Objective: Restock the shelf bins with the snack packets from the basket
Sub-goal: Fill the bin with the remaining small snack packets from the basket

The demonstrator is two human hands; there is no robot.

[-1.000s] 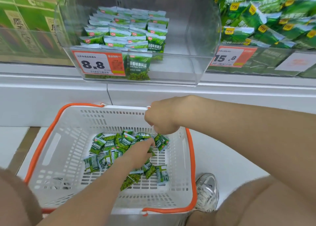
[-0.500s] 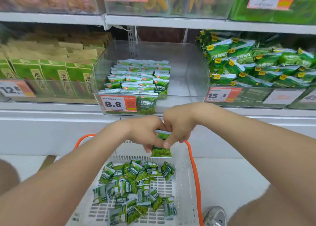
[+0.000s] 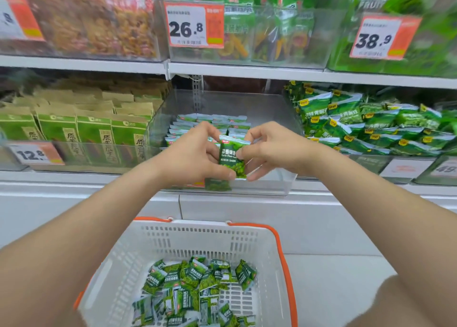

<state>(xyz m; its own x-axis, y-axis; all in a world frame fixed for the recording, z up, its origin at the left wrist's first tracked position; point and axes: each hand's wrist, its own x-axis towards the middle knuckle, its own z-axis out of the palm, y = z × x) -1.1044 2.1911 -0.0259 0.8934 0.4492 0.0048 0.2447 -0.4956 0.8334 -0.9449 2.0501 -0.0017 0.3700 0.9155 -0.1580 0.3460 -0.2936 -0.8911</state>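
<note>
Basket [image 3: 282, 247] nearest, on the floor under my forearms, white with an orange rim; loose heap of green snack packets [image 3: 193, 284] in its bottom, lying every way.

Above it both hands are raised and level; left hand [image 3: 195, 153] and right hand [image 3: 274, 148] each pinch the held packet [image 3: 231, 157] between thumb and fingertips, left at the lower left, right along the right edge; packet upright, long axis vertical, printed face toward me. Face reads 蒜香味青, the rest covered by my fingers; small Latin line below looks like "Garlic Flavor".

Clear bin [image 3: 269, 181] lies straight behind the packet, just beyond both hands; matching packets stand in filed rows [image 3: 212, 121] at its left and back; bare bin floor at the right, on my right hand's side. Judgement: the placement is a short push forward, packet kept upright; neither hand clearly nearer.

Tags farther off: "12.8" [image 3: 34, 153] at left; "26.8" [image 3: 195, 25] and "38.9" [image 3: 380, 37] on the shelf above; the bin's own tag is hidden by my left hand.
</note>
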